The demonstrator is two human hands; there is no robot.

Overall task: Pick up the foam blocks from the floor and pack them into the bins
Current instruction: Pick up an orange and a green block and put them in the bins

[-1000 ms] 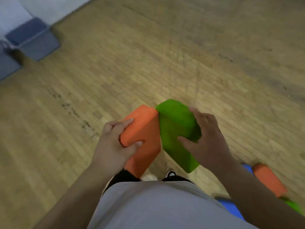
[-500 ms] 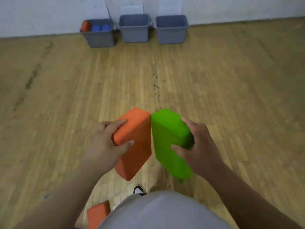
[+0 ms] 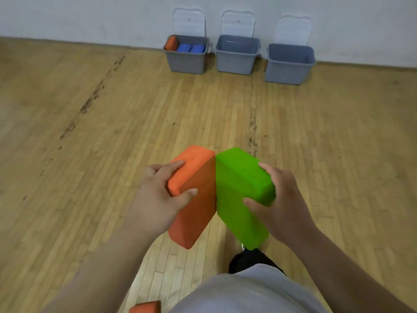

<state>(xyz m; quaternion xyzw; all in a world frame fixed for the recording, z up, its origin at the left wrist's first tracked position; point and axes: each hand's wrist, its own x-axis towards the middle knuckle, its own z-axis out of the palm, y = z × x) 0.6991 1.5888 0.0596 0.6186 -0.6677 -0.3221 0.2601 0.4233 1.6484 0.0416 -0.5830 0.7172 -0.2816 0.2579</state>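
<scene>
My left hand (image 3: 158, 195) grips an orange foam block (image 3: 196, 199), fingers on top and thumb on its side. My right hand (image 3: 279, 199) grips a green foam block (image 3: 239, 190) the same way. The two blocks touch along one edge, held above the wooden floor in front of me. Three grey bins stand against the far wall: the left bin (image 3: 186, 61) holds an orange block and two blue blocks, the middle bin (image 3: 237, 57) and the right bin (image 3: 288, 66) show no blocks. Another orange block (image 3: 145, 307) lies on the floor at the bottom edge.
White lids (image 3: 189, 22) lean against the wall behind the bins. Bare wooden floor (image 3: 112, 132) with dark scuff lines stretches between me and the bins. My shoe (image 3: 248, 260) and grey shirt show at the bottom.
The view has swung from the floor to face the wall, and the three bins have come into view and drawn nearer. Both hands keep the same grip on their blocks.
</scene>
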